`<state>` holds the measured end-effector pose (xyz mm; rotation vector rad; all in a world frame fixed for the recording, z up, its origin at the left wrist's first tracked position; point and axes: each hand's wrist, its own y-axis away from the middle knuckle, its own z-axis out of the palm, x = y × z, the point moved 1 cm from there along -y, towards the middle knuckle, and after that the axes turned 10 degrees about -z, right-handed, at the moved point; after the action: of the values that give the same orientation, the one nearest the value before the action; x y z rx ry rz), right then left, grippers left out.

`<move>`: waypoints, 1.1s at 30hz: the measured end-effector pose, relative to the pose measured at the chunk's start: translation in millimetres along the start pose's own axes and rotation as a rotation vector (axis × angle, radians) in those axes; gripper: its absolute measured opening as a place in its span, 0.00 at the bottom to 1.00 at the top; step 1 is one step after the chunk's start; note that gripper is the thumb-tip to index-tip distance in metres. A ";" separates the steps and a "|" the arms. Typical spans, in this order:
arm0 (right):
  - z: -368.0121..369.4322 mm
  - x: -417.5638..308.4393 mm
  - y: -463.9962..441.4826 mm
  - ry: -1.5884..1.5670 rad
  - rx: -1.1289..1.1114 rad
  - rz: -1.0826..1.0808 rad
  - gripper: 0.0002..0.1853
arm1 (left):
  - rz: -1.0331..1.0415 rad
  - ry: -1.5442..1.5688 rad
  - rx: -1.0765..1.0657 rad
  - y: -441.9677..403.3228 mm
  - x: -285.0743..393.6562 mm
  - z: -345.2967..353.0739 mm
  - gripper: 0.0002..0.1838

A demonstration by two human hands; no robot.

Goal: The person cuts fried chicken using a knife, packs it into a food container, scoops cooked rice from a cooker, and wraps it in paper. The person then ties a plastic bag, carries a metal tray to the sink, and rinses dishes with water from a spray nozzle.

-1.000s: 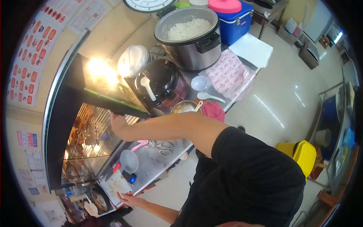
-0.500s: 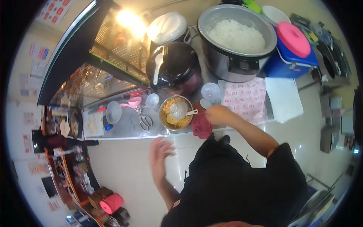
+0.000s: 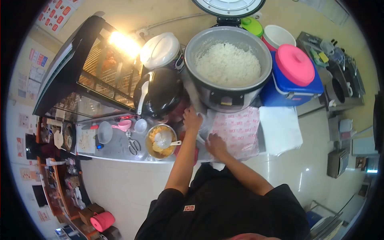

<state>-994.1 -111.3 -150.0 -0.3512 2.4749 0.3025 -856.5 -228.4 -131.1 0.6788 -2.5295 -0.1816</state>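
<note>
My left hand (image 3: 193,119) reaches over the counter between the black cooker (image 3: 162,93) and a small clear bowl (image 3: 204,122); its fingertips are at the bowl's left side, and its grip is unclear. My right hand (image 3: 216,145) is at the left edge of the printed paper sheets (image 3: 235,130), close to a white spoon (image 3: 201,139); what its fingers hold is too small to tell. A red cloth (image 3: 195,155) lies partly behind my left forearm. To the left stands a metal bowl (image 3: 161,141) of yellowish food with a clear cup and a ladle in it.
A large open cooker of white rice (image 3: 228,64) stands behind the paper. Right of it is a blue cooler (image 3: 294,93) with a pink lid on top. Scissors (image 3: 134,146), a pink scoop (image 3: 125,125) and a lit glass cabinet (image 3: 108,72) are to the left.
My left hand has moved from beyond the counter's front edge to beside the black cooker. My right hand has left the red cloth and come to the paper's left edge. The view has shifted.
</note>
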 end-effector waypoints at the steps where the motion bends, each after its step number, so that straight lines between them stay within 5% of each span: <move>1: 6.6 5.6 -2.2 0.070 -0.045 -0.074 0.16 | -0.019 -0.027 -0.016 -4.0 -0.9 11.3 0.36; 5: 7.9 24.8 -8.2 0.125 -0.175 -0.373 0.18 | -0.109 -0.214 -0.047 -0.7 -4.9 24.8 0.29; 12: -28.9 80.8 16.7 -0.231 -0.390 -0.320 0.13 | -0.275 -0.361 -0.228 -24.9 -26.0 24.8 0.19; 13: -40.1 70.9 13.7 -0.234 -0.440 -0.306 0.13 | -0.154 -0.320 -0.218 -26.7 -33.1 24.6 0.20; 16: -55.3 55.4 4.1 -0.202 -0.429 -0.500 0.11 | -0.031 -0.153 -0.125 -15.7 -31.1 3.1 0.20; 20: -91.1 48.4 14.3 -0.135 -0.122 -0.687 0.12 | -0.259 0.357 -0.117 44.5 -11.7 -66.0 0.18; 23: -156.2 38.7 15.6 -0.181 -0.414 -0.615 0.10 | -0.291 0.725 0.034 100.6 -20.8 -93.6 0.22; 26: -218.2 30.8 10.6 -0.274 -0.449 -0.615 0.08 | -0.392 1.107 0.066 130.9 -39.8 -90.6 0.26; 28: -217.6 32.2 -1.9 -0.418 -0.540 -0.510 0.09 | -0.563 1.364 -0.039 148.4 -33.8 -93.9 0.26; 31: -182.1 33.8 -23.5 -0.520 -0.677 -0.366 0.11 | -0.546 1.593 -0.152 144.9 -40.5 -77.7 0.27; 33: -137.4 31.7 -36.5 -0.578 -0.679 -0.393 0.11 | -0.521 1.727 -0.037 133.7 -50.6 -63.2 0.28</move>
<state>-1081.9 -191.7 -66.0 -0.8731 1.6361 0.9272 -844.4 -87.1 -65.4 0.8694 -0.6919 0.1544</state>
